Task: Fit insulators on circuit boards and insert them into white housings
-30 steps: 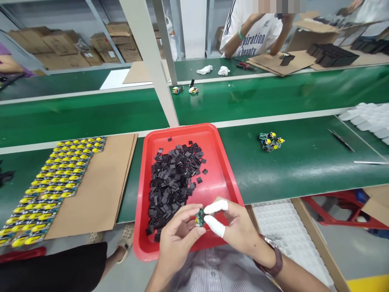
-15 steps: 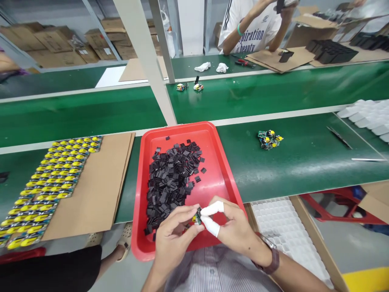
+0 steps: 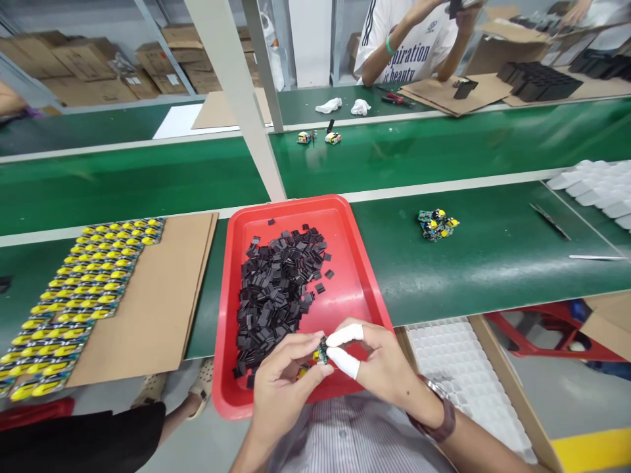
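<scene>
My left hand point(image 3: 286, 376) pinches a small green circuit board point(image 3: 322, 351) between thumb and fingers, above the near end of a red tray point(image 3: 345, 263). On the board's other side, the thumb and forefinger of my right hand point(image 3: 377, 358), both in white finger covers, close on its edge. A bit of yellow shows on the board beside my left fingers, which hide much of it. Under my hands, the tray bears a heap of small black plastic pieces point(image 3: 276, 282).
Left, rows of yellow-topped circuit boards point(image 3: 93, 282) lie on cardboard point(image 3: 148, 302). Several loose boards point(image 3: 438, 225) and tweezers point(image 3: 550, 221) lie right. Beyond a metal post point(image 3: 231, 85) run a green belt point(image 3: 419, 144) and a co-worker's bench. White foam trays point(image 3: 463, 368) sit low right.
The two small assemblies on the far green belt have shifted right. My hands keep almost the same pose around the board; my right finger and thumb have moved very slightly.
</scene>
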A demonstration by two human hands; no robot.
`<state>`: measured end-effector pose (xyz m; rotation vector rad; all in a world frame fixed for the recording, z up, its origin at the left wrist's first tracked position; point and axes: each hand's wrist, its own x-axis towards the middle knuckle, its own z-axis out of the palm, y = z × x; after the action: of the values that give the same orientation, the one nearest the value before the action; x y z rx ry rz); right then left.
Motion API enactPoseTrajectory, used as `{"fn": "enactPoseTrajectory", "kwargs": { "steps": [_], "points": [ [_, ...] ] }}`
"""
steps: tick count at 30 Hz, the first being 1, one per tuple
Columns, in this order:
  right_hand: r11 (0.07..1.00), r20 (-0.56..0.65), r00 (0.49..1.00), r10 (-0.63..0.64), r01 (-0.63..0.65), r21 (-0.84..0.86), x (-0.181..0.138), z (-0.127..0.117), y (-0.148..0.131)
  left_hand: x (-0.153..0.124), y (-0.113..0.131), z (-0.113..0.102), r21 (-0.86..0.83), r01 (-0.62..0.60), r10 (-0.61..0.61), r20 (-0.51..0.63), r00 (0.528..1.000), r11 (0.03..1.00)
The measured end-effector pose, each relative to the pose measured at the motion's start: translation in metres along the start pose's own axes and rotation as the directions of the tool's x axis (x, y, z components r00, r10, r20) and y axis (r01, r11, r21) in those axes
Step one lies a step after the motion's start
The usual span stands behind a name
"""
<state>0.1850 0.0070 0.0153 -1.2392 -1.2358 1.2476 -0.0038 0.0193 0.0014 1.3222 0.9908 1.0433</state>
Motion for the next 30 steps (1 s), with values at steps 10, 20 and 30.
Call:
{"fn": "enactPoseTrajectory", "kwargs": {
  "steps": [10, 20, 30],
  "points": [
    [0.996, 0.019, 0.998, -0.062, 0.063, -0.057, 0.0, 0.001, 0.008, 0.001, 0.0, -0.001, 0.139, -0.008, 0.006, 0.015, 1.0, 0.99],
    [0.999, 0.145, 0.988, -0.047, 0.046, 0.013, 0.005, -0.011, 0.004, 0.003, 0.003, 0.004, -0.173, 0.143, -0.139, 0.032, 0.99, 0.975],
    [0.978, 0.085, 0.989, -0.121, 0.134, -0.16, -0.005, -0.002, 0.004, 0.0, -0.001, 0.004, -0.066, 0.101, -0.102, -0.017, 0.995, 0.993]
  ]
}}
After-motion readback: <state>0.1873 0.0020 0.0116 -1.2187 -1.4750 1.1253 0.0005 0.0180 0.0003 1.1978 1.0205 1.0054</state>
